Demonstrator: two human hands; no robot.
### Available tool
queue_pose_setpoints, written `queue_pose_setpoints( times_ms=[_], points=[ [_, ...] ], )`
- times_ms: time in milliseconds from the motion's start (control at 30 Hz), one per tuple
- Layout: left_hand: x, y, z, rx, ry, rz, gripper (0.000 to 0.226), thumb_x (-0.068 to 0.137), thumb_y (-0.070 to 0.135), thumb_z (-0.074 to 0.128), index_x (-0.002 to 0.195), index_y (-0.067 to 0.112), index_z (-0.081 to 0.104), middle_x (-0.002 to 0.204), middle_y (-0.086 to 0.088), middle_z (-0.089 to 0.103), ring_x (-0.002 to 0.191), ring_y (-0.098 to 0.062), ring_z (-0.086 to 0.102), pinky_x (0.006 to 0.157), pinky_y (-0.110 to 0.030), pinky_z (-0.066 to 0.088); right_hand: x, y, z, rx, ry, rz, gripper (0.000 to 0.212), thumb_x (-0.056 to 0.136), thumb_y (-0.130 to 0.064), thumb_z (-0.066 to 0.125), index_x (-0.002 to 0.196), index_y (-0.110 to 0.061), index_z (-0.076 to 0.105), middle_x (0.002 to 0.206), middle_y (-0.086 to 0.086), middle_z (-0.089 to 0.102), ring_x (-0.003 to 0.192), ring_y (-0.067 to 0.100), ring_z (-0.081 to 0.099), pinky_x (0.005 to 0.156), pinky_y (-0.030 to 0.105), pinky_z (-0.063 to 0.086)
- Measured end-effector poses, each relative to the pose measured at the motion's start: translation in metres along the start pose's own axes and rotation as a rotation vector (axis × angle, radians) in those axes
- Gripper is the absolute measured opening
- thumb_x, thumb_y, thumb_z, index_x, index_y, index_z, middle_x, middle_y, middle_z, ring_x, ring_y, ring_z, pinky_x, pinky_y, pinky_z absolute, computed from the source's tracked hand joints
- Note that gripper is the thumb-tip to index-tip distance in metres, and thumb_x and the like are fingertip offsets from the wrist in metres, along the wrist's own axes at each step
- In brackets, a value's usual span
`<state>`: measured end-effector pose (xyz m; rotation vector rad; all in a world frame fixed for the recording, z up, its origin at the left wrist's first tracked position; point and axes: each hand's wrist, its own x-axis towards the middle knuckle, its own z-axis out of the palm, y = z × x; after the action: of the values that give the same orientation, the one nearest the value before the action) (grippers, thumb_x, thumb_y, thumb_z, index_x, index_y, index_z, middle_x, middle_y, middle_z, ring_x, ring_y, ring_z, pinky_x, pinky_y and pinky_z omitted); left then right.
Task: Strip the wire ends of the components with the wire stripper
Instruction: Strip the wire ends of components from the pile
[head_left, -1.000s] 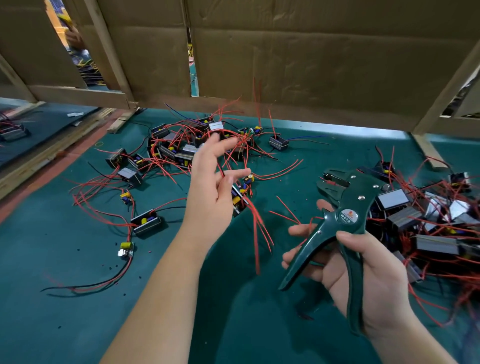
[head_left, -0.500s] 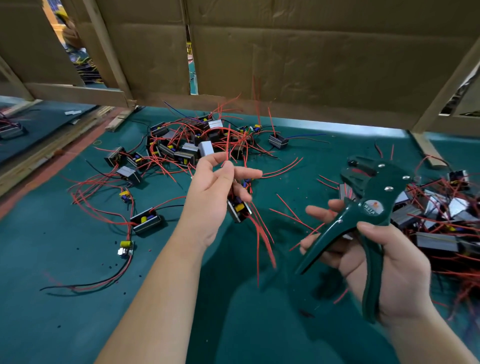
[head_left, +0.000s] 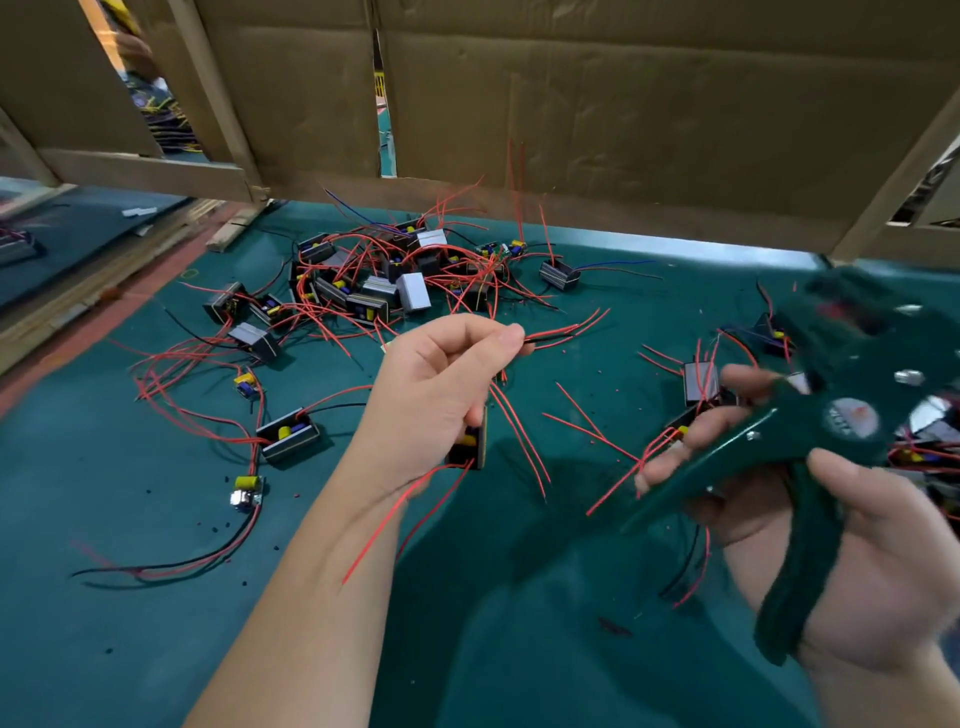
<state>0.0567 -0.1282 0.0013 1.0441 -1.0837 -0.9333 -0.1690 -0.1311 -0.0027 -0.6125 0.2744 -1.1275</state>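
My left hand (head_left: 436, 395) holds a small black component (head_left: 470, 441) against its lower fingers, and its thumb and forefinger pinch that component's red wires (head_left: 550, 332), whose ends point right. More red wires hang down from the component. My right hand (head_left: 852, 551) grips the dark green wire stripper (head_left: 810, 426) by its handles at the right, blurred by motion; the handles are spread and the jaws point up and right. The stripper is apart from the pinched wires.
A pile of components with red wires (head_left: 384, 280) lies at the back middle of the green table mat (head_left: 130, 649). Single components (head_left: 288, 439) lie on the left, another pile (head_left: 924, 447) at the right edge. A cardboard wall (head_left: 623, 104) closes the back.
My left hand has drawn the component nearer and closed thumb and forefinger on its wires. My right hand has carried the stripper right and up.
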Motion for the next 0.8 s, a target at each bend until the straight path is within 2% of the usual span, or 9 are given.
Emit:
queue_pose_setpoints(
  times_ms=[67,133,300,400,533,633,667,733,800],
  points=[
    [-0.001,0.0,0.001,-0.003,-0.001,-0.002,0.014,0.074,0.04,0.067,0.067,0.029,0.071,0.036,0.01,0.038,0.032,-0.001,0.03,0.05,-0.023,0.023,-0.004,0.002,0.007,0.111,-0.121,0.143,0.063,0.081,-0.012,0.069,0.13,0.016,0.042,0.1,0.039,0.056,0.085,0.057,0.057,0.08,0.06,0.05],
    [-0.003,0.0,0.003,-0.007,-0.005,-0.009,0.014,0.071,0.043,0.066,0.067,0.031,0.072,0.034,0.009,0.038,0.031,-0.001,0.03,0.057,-0.032,0.024,-0.007,0.011,0.009,-0.018,-0.146,0.18,0.069,0.071,-0.021,0.078,0.125,0.014,0.052,0.104,0.038,0.059,0.077,0.054,0.06,0.073,0.06,0.052],
    [-0.006,0.001,0.009,0.086,-0.075,-0.032,0.012,0.072,0.043,0.068,0.067,0.032,0.07,0.036,0.009,0.038,0.032,-0.001,0.031,0.054,-0.03,0.029,-0.01,0.022,0.014,-0.102,-0.15,0.173,0.072,0.067,-0.026,0.079,0.124,0.012,0.054,0.136,0.031,0.049,0.072,0.05,0.062,0.069,0.056,0.052],
    [-0.007,0.0,0.014,0.149,-0.102,-0.054,0.012,0.076,0.034,0.067,0.066,0.027,0.069,0.042,0.003,0.04,0.032,-0.004,0.033,0.037,-0.015,0.025,-0.007,0.022,0.014,-0.102,-0.191,0.169,0.07,0.076,-0.023,0.075,0.131,0.011,0.049,0.12,0.033,0.058,0.078,0.049,0.062,0.073,0.054,0.051],
    [-0.009,-0.003,0.02,0.165,-0.152,-0.08,0.016,0.079,0.031,0.064,0.065,0.023,0.066,0.041,0.004,0.047,0.031,-0.004,0.038,0.036,-0.011,0.028,-0.009,0.022,0.012,-0.079,-0.151,0.17,0.066,0.069,-0.024,0.08,0.125,0.005,0.059,0.09,0.03,0.067,0.076,0.046,0.066,0.069,0.05,0.055],
    [-0.009,-0.004,0.022,0.157,-0.176,-0.074,0.015,0.082,0.026,0.064,0.068,0.022,0.063,0.045,0.007,0.054,0.036,-0.003,0.042,0.039,-0.012,0.034,-0.008,0.021,0.023,-0.162,-0.028,0.127,0.027,0.071,-0.004,0.072,0.098,-0.008,0.077,0.076,0.018,0.071,0.066,0.03,0.071,0.06,0.036,0.058],
    [-0.008,-0.004,0.022,0.159,-0.171,-0.065,0.014,0.083,0.024,0.064,0.069,0.021,0.063,0.048,0.007,0.055,0.039,-0.002,0.043,0.041,-0.012,0.035,-0.004,0.022,0.022,-0.274,0.044,0.116,0.034,0.079,0.009,0.06,0.077,-0.018,0.081,0.061,0.01,0.069,0.054,0.018,0.069,0.052,0.024,0.055],
    [-0.006,-0.006,0.023,0.148,-0.136,-0.063,0.015,0.086,0.019,0.063,0.071,0.018,0.064,0.05,0.009,0.055,0.043,-0.002,0.043,0.044,-0.012,0.034,-0.002,0.019,0.039,-0.528,0.255,0.05,0.088,0.089,0.026,0.028,0.034,-0.031,0.064,0.035,-0.009,0.054,0.034,-0.003,0.054,0.042,0.007,0.042],
    [-0.004,-0.008,0.022,0.132,-0.076,-0.062,0.019,0.088,0.017,0.063,0.07,0.019,0.065,0.05,0.012,0.05,0.046,-0.002,0.041,0.046,-0.016,0.033,0.0,0.018,0.042,-0.549,0.295,0.079,0.092,0.088,0.03,0.019,0.025,-0.025,0.057,0.031,-0.011,0.05,0.031,-0.008,0.05,0.044,0.005,0.04]
  ],
)
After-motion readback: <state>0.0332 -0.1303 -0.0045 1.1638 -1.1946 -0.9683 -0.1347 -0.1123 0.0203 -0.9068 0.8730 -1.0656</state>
